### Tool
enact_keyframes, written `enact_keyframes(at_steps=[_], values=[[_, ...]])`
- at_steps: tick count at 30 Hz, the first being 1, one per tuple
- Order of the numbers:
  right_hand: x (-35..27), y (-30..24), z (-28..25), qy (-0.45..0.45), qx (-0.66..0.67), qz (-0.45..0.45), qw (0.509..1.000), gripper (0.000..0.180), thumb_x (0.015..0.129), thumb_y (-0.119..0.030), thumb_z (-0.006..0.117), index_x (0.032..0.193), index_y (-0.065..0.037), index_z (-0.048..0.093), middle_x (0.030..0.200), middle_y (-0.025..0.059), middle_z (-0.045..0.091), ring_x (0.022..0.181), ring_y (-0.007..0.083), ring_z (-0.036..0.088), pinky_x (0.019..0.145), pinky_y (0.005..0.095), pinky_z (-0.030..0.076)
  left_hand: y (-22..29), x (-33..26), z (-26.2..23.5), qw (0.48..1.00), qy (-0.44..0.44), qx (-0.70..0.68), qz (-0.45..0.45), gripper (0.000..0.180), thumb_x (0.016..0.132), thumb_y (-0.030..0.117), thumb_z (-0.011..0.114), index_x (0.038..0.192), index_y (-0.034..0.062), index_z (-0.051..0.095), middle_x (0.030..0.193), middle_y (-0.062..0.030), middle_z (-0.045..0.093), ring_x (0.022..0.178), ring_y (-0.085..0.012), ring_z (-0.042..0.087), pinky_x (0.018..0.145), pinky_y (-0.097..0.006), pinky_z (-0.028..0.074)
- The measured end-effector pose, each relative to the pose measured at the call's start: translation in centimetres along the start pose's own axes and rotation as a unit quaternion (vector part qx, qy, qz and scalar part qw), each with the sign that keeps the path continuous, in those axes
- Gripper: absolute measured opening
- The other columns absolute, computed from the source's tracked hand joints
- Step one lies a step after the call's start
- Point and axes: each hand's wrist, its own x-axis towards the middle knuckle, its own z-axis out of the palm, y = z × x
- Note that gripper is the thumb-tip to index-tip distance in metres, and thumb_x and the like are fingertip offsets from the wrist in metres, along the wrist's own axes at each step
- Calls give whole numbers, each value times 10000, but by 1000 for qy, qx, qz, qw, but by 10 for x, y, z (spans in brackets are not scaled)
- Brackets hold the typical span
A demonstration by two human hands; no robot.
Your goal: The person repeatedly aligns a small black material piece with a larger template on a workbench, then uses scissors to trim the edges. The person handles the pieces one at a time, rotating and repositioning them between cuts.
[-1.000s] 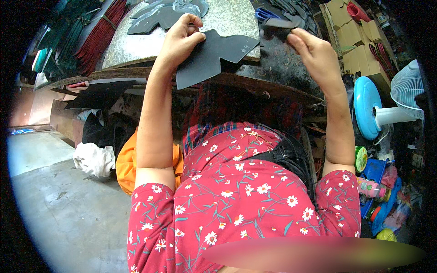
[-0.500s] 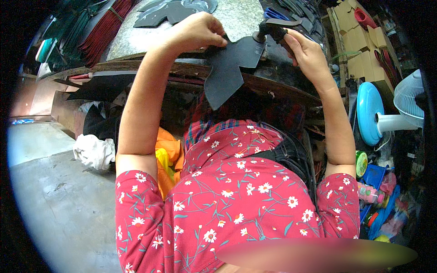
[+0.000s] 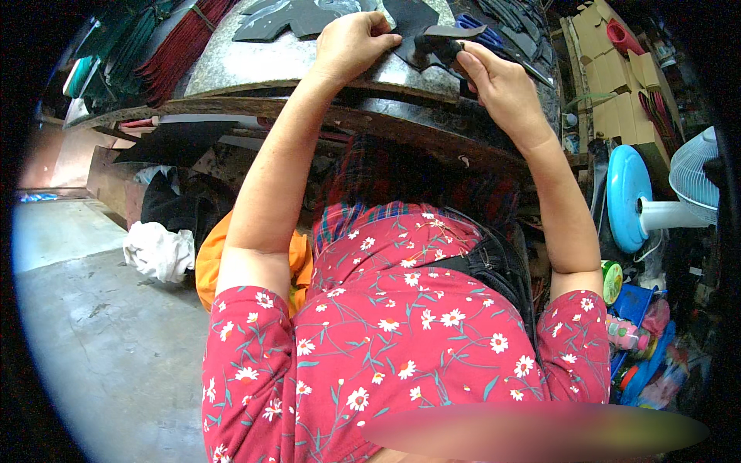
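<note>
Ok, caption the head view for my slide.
Left hand at a black cutout; right hand gripping a hammer-like tool.

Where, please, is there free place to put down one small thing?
The board is bare between the red strips, the smeared piece and the left forearm. The floor is bare between the white cloth and the left sleeve. Crowded: around the hammer, black piece and scraps.

bright floor (image 3: 108, 347) at left, deep shadow beneath table (image 3: 417, 127), black fisheye rim
</note>
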Motion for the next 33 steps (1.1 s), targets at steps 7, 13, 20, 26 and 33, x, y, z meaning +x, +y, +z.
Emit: enact_keyframes(at_steps=[7,13,20,26,33], values=[[-4,24,-15,79,53,-76,993,378,991,-470,539,1184,-179,684,897,174,710,860,389,689,732,468,550,6,-1,-1,1000,23,13,9,309,785,395,719,955,138,746,920,-100,730,880,-326,702,786,-441,542],[-3,21,-13,46,-35,-70,996,374,1006,-470,511,1190,-194,683,929,185,707,896,384,688,748,460,546,2,-4,4,996,76,-8,38,261,777,321,668,925,115,728,903,-105,707,859,-338,690,799,-444,542],[-8,30,-16,78,84,-41,993,335,1001,-431,548,1184,-186,685,880,157,716,824,374,695,709,435,547,8,-6,4,991,128,-25,36,210,773,244,678,862,54,680,841,-133,684,804,-346,682,746,-421,540],[-5,33,-24,12,-112,-78,990,360,985,-490,539,1180,-230,693,918,153,716,880,376,690,745,463,556,16,-8,4,987,153,-36,-7,186,754,186,664,811,10,646,787,-195,660,777,-375,667,720,-441,522],[2,40,-2,32,73,-31,996,394,995,-462,554,1195,-152,692,784,134,698,703,292,681,674,378,523,9,-9,-5,987,159,-26,-5,265,791,267,710,937,47,702,892,-113,711,792,-270,698,764,-349,538]])
